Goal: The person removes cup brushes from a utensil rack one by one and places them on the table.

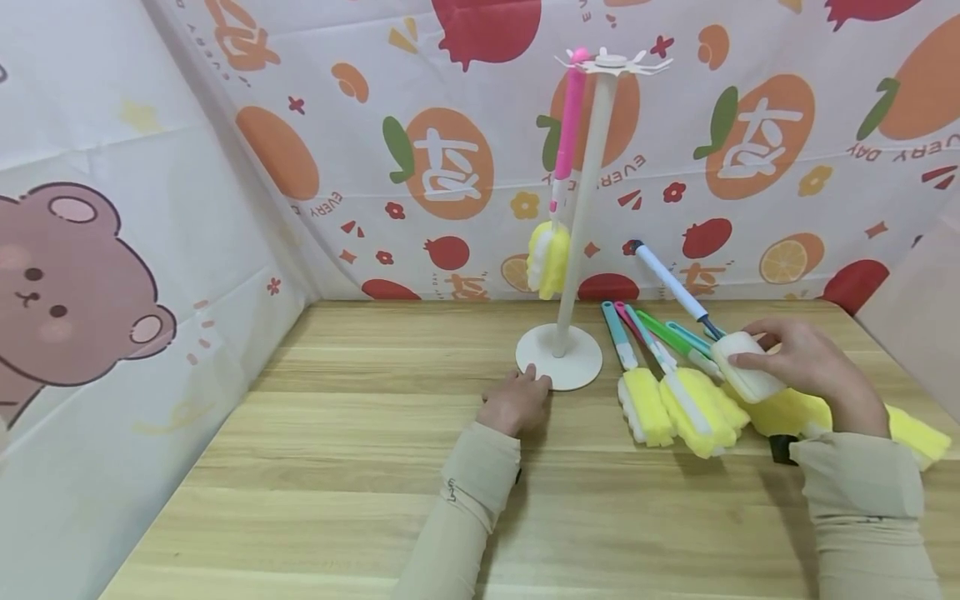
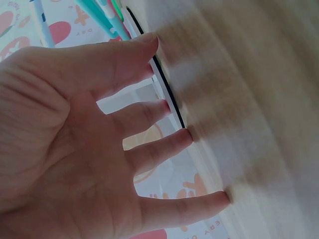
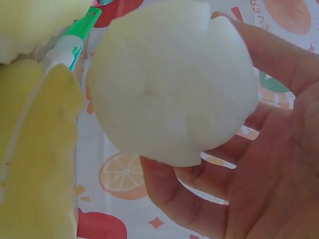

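Note:
My right hand (image 1: 813, 360) holds a sponge bottle brush by its white sponge head (image 3: 172, 82). Its blue handle (image 1: 671, 282) slants up to the left over the other brushes. With fingers spread, my left hand (image 1: 515, 402) touches the front edge of the round white base (image 1: 581, 371) of a rack. In the left wrist view the fingertips (image 2: 180, 135) rest at the base's rim and on the tabletop. From the hooked top (image 1: 613, 63) of the rack hangs a pink-handled sponge brush (image 1: 568, 125), its yellow and white head (image 1: 549, 258) downward.
Several yellow sponge brushes (image 1: 693, 408) lie in a pile right of the rack, handles pointing back. One more yellow head (image 1: 917, 435) lies beyond my right forearm, and a small black piece (image 1: 783, 450) by the pile. Patterned cloth (image 1: 480, 108) walls the wooden table (image 1: 352, 467).

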Action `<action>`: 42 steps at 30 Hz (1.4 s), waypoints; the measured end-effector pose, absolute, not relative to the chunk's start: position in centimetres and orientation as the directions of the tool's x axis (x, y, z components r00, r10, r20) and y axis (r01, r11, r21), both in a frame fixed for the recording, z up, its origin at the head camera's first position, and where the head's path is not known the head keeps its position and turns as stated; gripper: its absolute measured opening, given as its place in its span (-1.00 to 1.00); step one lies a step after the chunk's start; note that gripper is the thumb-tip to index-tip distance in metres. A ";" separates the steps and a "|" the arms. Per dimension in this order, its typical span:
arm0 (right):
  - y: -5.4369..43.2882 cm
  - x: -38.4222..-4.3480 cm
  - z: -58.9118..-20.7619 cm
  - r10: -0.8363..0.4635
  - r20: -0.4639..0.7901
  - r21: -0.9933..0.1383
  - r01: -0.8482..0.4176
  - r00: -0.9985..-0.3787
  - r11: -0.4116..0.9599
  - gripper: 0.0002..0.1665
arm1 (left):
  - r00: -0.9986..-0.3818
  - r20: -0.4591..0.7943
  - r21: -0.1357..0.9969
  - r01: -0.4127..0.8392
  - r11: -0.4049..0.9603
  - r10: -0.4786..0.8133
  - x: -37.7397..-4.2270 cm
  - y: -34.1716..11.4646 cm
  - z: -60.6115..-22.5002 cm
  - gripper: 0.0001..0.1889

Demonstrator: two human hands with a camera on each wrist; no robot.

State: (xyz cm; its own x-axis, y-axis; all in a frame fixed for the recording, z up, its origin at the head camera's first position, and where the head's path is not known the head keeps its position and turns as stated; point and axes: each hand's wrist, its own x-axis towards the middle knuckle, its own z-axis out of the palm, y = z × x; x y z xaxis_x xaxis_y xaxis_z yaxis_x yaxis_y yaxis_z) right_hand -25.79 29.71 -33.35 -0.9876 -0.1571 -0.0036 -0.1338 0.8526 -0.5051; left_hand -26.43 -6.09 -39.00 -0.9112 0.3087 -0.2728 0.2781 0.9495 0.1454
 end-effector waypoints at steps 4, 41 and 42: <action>29.8 -25.8 -33.5 -0.168 -0.022 -0.499 -0.135 -0.986 0.856 -0.31 | -0.910 -0.277 0.148 0.277 0.950 0.308 -26.5 -6.0 -39.1 -0.62; 30.0 -26.2 -34.5 -0.223 -0.130 -0.504 -0.129 -0.966 0.854 -0.36 | -0.909 -0.270 0.170 0.281 0.945 0.318 -26.6 -6.2 -39.3 -0.63; 30.0 -26.2 -34.5 -0.224 -0.130 -0.503 -0.131 -0.966 0.854 -0.36 | -0.909 -0.269 0.171 0.281 0.944 0.319 -26.5 -6.2 -39.2 -0.63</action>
State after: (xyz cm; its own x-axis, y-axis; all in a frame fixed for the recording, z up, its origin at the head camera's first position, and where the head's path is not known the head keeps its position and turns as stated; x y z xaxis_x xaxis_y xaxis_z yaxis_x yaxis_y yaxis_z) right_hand -26.21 29.98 -34.49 -0.9658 -0.2243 -0.1300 -0.1307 0.8543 -0.5031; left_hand -26.53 -6.21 -39.20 -0.9087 0.3194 -0.2687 0.2814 0.9443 0.1708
